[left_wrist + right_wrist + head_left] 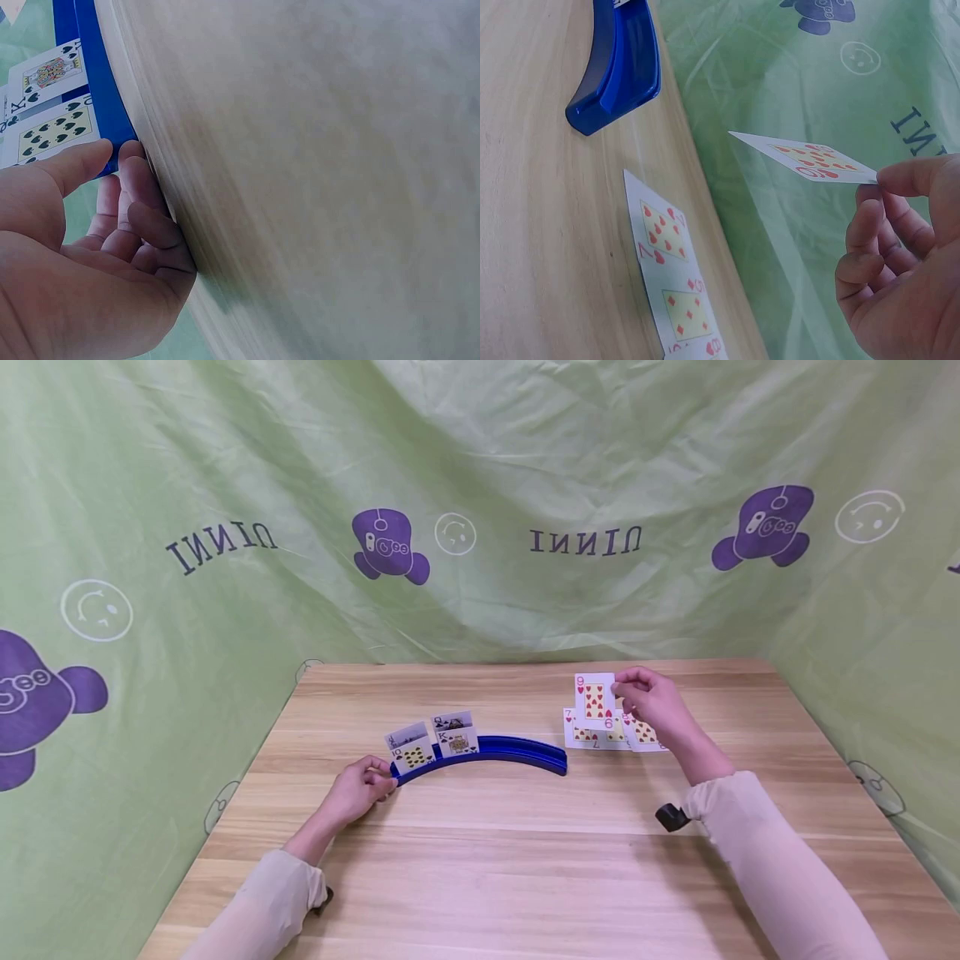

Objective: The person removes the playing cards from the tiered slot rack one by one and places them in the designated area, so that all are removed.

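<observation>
My right hand (660,706) pinches the nine of hearts (594,700) at its edge between thumb and fingers, holding it up above several cards on the table. Among those are the seven of hearts (661,229) and a diamonds card (686,315), overlapping in a row. At the left end of a curved blue card holder (517,748), my left hand (358,790) grips the tip with thumb and forefinger. Standing in the holder's left part are the ten of spades (414,757) and the king of spades (458,743), each with another card partly hidden behind it.
The wooden table (480,860) carries the holder and the cards. A green printed curtain (495,602) hangs behind it and along both sides. Black straps (672,817) show at the cuffs.
</observation>
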{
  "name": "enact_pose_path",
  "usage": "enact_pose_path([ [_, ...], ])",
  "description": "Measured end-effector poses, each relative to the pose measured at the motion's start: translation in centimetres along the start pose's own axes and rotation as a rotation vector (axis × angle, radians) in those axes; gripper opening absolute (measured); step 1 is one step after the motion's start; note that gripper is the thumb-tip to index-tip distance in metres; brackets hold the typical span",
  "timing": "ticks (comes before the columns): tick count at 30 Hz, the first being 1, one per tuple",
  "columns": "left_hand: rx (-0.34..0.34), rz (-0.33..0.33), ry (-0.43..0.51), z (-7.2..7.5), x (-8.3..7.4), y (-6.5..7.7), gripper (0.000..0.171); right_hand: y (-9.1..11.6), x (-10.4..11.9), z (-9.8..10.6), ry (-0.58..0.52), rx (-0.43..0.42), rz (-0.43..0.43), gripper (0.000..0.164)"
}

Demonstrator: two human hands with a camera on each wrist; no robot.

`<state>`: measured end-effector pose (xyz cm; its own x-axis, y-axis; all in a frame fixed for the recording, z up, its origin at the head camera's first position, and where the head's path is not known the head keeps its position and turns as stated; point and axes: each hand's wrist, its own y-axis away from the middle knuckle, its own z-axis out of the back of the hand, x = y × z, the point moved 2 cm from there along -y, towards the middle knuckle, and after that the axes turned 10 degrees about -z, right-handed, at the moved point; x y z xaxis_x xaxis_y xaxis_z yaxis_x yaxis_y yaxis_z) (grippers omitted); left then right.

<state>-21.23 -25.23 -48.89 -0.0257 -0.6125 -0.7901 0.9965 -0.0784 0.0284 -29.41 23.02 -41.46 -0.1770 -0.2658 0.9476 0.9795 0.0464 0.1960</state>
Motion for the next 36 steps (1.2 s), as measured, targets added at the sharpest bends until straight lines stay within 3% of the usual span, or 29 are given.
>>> enact_pose_path([
  [36, 0.003, -0.002, -0.004, 0.0, 0.0, -0.1, 0.023, 0.3, -1.7, 4.1, -0.004, -0.063, -0.025, 0.021],
])
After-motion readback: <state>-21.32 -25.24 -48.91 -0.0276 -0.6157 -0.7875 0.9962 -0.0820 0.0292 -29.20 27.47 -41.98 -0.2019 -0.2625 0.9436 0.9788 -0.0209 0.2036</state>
